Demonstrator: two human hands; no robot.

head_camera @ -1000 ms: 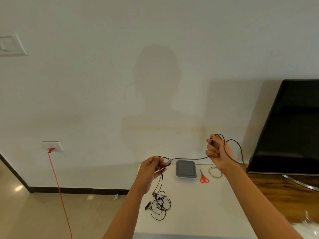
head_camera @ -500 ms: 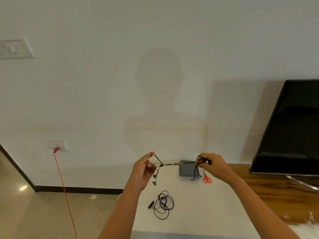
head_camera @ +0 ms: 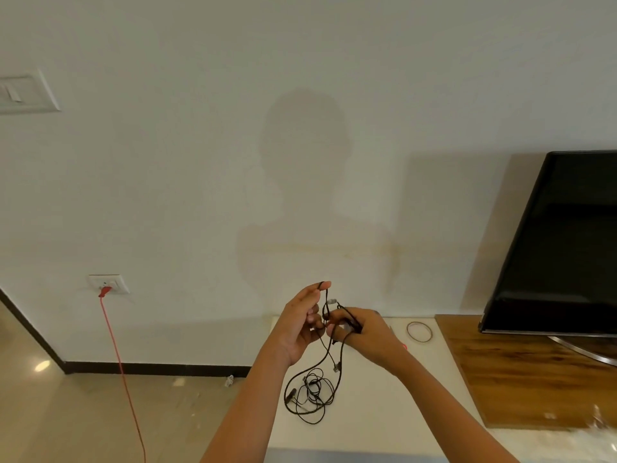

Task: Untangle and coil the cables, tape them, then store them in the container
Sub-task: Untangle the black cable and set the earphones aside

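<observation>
Holding a thin black cable (head_camera: 325, 349) up over the white surface (head_camera: 394, 406), the person works with both hands close together, probably so a loop can be passed from one to the other while coiling. In the head view, the only one here, the left hand (head_camera: 302, 324) has its fingers (head_camera: 322, 286) pinched shut on the cable near its top, keeping the strand lifted and clear. The right hand (head_camera: 359, 329) is closed around several gathered turns, acting as the core of the coil. From there the cable hangs slack to a loose knot of cable (head_camera: 310, 392) lying on the surface below the hands, still tangled by the look of it. It is slim, glossy and limp, with small plug ends.

Just right of the hands lies a thin ring (head_camera: 419, 332), perhaps a rubber band or tape; it is too small to tell. A black screen (head_camera: 561, 242) stands on a wooden top (head_camera: 521, 372) at the right. No container shows; the hands may hide it.
</observation>
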